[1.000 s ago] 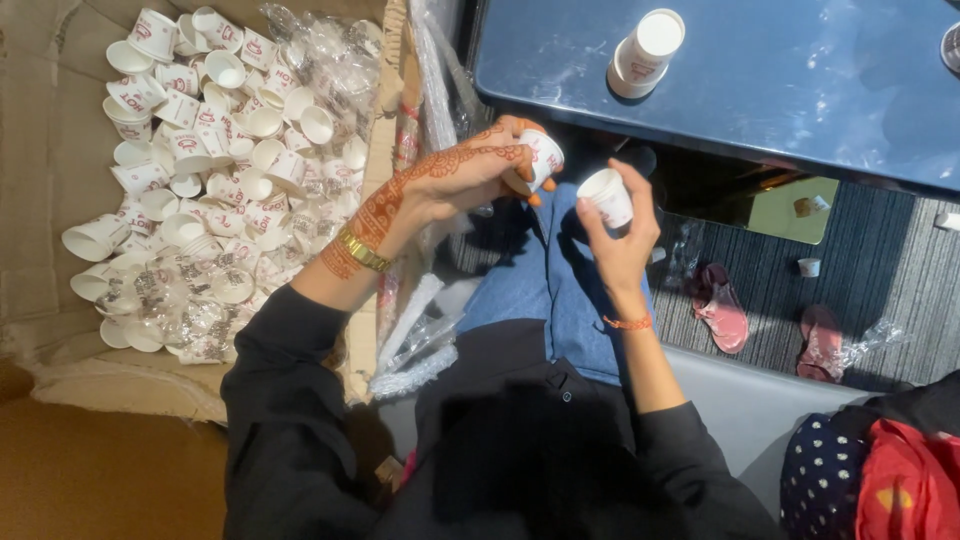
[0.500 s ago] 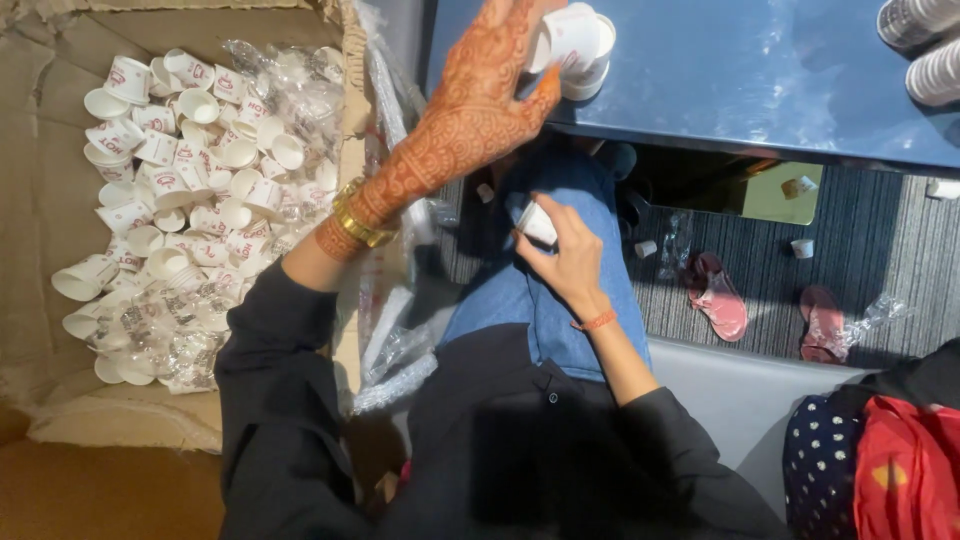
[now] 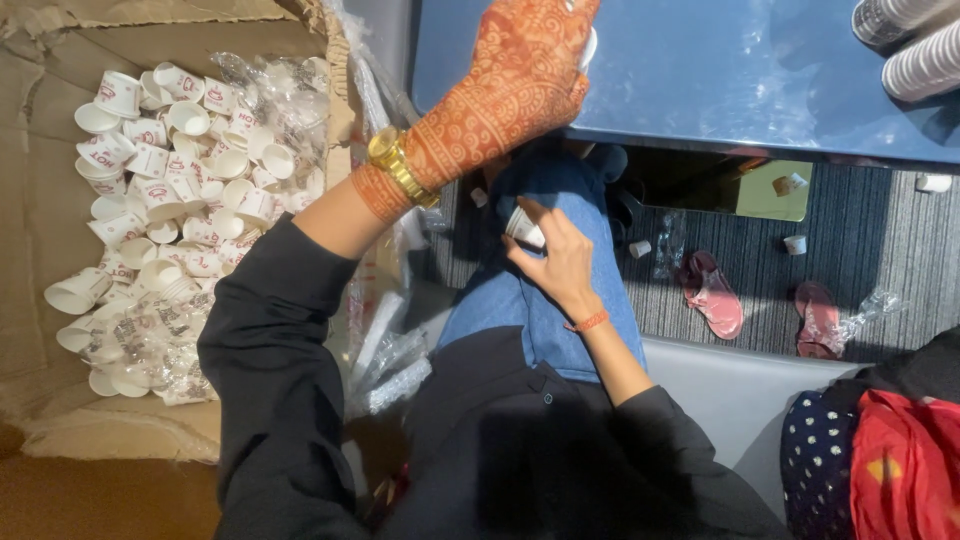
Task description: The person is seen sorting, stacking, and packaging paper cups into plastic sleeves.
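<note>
Item: cup sorting, mid-run by the look of it. Left hand (image 3: 525,70), at 12 o'clock, reaches onto the blue table (image 3: 720,80); a sliver of white shows at its fingertips at the top edge, likely a cup, but the grip itself is hidden and I cannot tell how closed it is. Right hand (image 3: 560,262), centre of view over the lap, fingers curled around a small white paper cup (image 3: 523,226). Done so far, as judged: ribbed cup stacks (image 3: 915,45) lie on the table at 1 o'clock. Left to do: a large cardboard box (image 3: 40,200) at 9 o'clock, holding many loose white cups (image 3: 160,170) with red print, some in clear plastic wrap (image 3: 160,340). Strays: two cups on the carpet at 3 o'clock, a third near the pink sandals (image 3: 712,295), a scrap of clear wrap beside them.
</note>
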